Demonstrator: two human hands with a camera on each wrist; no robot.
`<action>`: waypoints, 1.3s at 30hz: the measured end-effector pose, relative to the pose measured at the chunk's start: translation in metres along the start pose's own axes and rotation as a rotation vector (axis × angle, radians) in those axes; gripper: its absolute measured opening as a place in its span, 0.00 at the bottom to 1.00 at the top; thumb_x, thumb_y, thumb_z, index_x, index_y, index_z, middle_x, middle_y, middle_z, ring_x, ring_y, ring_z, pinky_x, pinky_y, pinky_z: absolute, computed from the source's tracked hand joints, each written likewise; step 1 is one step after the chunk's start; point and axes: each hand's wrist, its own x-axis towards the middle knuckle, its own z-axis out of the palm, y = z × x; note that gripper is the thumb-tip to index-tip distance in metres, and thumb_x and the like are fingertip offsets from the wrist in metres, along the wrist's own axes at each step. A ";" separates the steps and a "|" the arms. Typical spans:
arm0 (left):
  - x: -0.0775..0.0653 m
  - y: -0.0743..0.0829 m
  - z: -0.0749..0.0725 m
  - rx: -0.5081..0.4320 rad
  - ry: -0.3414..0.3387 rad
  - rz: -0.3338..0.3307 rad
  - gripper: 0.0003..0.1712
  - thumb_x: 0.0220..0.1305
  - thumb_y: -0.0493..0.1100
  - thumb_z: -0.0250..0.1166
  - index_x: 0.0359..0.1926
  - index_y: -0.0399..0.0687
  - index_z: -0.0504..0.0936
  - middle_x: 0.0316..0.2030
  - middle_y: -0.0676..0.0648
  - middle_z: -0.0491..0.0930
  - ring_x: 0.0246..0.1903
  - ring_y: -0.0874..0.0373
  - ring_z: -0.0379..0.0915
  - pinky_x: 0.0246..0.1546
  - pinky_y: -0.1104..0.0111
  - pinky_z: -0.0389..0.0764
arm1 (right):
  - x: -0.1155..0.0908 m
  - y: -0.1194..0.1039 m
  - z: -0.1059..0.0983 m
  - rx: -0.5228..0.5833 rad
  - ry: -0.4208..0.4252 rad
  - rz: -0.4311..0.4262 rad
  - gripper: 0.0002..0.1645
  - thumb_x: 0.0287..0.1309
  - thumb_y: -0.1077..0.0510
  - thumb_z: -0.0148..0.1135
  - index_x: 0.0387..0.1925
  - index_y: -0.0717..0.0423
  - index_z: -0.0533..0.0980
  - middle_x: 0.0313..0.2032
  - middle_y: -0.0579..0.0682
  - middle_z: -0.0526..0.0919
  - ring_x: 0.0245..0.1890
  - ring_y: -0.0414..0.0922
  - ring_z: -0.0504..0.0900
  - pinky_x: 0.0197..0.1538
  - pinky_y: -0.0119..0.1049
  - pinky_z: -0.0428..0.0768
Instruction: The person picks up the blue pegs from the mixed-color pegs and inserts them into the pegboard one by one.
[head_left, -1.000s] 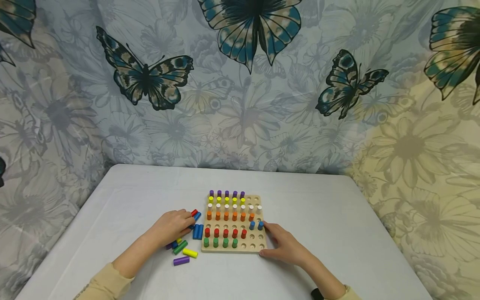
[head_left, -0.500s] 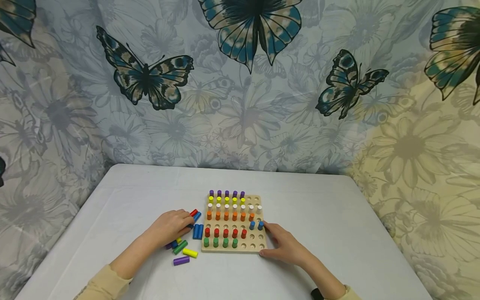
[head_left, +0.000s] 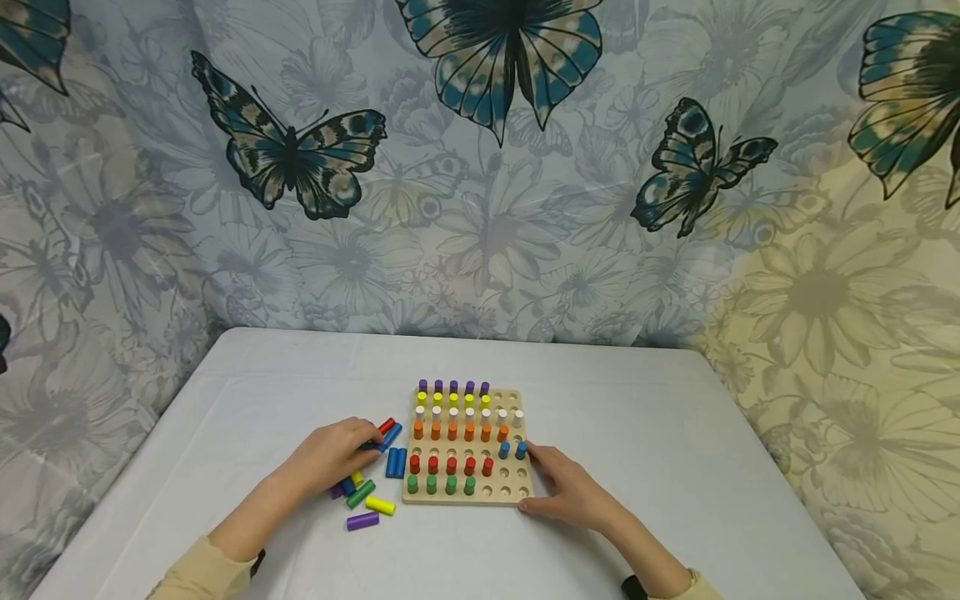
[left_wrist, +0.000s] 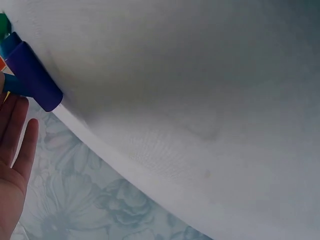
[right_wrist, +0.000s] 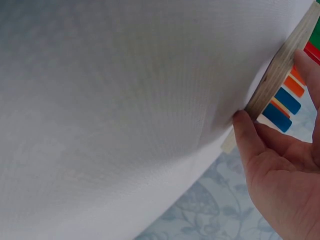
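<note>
Pegboard (head_left: 496,492) lies flat on table (head_left: 637,433) & serves as ref. pt. L hand (head_left: 330,454), left of board, has thumb & fingers nearly closed, apparently pinching a blue peg (left_wrist: 18,86); grip partly hidden. R hand (head_left: 570,492) is spread wide, holds no peg; thumb at board's near R corner, fingers against its R edge, presumably bracing. Board's blue row: two upright blues (head_left: 512,451) at R end, other holes vacant. Loose stock left of board: blue pair (head_left: 396,463) just beside its edge, red peg (head_left: 386,426) near L fingertips; green peg (head_left: 361,494), yellow peg (head_left: 380,506) & purple peg (head_left: 363,522) off board's near L corner. Step in hand, insp.'s judgement: pickup for blue row. Next move calls for lifting peg clear, turning it vert. & seating it in vacant hole adj. to upright blues, w/ R hand steadying board.
</note>
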 end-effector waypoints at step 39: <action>0.020 0.017 0.000 -0.753 0.124 -0.379 0.12 0.63 0.50 0.67 0.45 0.51 0.84 0.40 0.55 0.83 0.42 0.58 0.78 0.45 0.71 0.79 | 0.001 -0.001 0.000 0.013 -0.003 0.013 0.53 0.50 0.49 0.75 0.71 0.64 0.59 0.66 0.63 0.66 0.63 0.59 0.69 0.59 0.53 0.73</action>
